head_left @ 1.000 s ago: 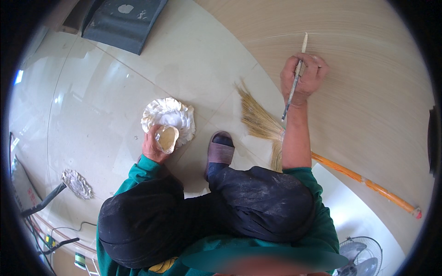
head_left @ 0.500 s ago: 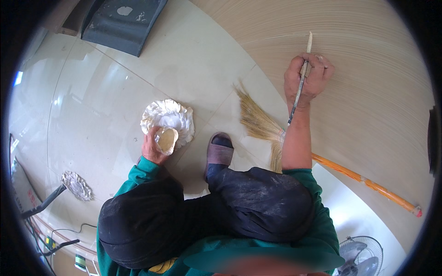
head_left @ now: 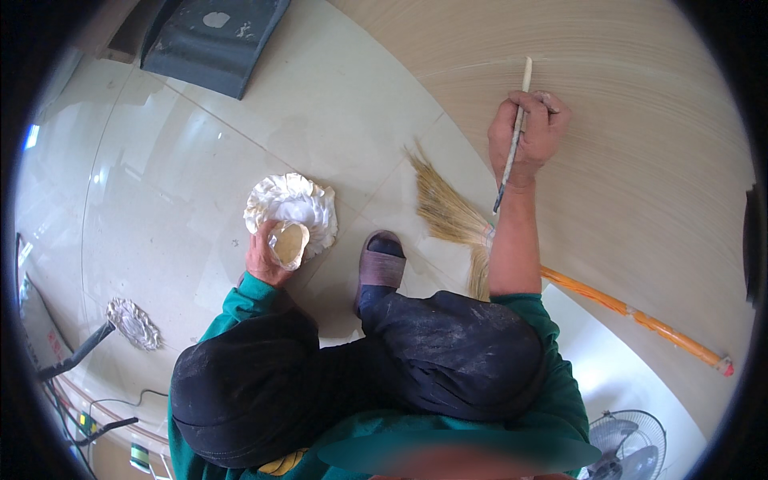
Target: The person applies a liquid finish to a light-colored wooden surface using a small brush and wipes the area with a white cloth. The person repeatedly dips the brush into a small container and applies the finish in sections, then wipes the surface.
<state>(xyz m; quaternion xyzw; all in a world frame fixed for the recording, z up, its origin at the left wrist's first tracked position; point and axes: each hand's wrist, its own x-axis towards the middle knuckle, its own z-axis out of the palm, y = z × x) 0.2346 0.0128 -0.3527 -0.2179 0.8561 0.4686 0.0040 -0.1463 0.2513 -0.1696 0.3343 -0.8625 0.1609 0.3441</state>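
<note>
My left hand (head_left: 262, 258) is closed round a small cup (head_left: 289, 244) of beige paste, held beside a crumpled white cloth cover (head_left: 290, 194) with a gathered edge. My right hand (head_left: 534, 132) grips a slim, paint-stained stick-like tool (head_left: 510, 170) with a pale tip and a dark lower end. That tip meets a thin pale line on the wood-grain panel (head_left: 640, 136); whether it presses there I cannot tell. Just below the right hand, near my forearm, lies a straw broom (head_left: 448, 206) with an orange handle.
A dark dustpan (head_left: 212, 48) sits on the tiled floor (head_left: 184, 176) at the far left. Another ruffled cloth cover (head_left: 134, 322) lies at the left, by black metal bars (head_left: 76, 352) and a cable. A fan (head_left: 628, 448) stands at the near right.
My right hand and its tool have shifted slightly left along the pale line, and the tool stands a little steeper. My left hand and the cup have stayed in place.
</note>
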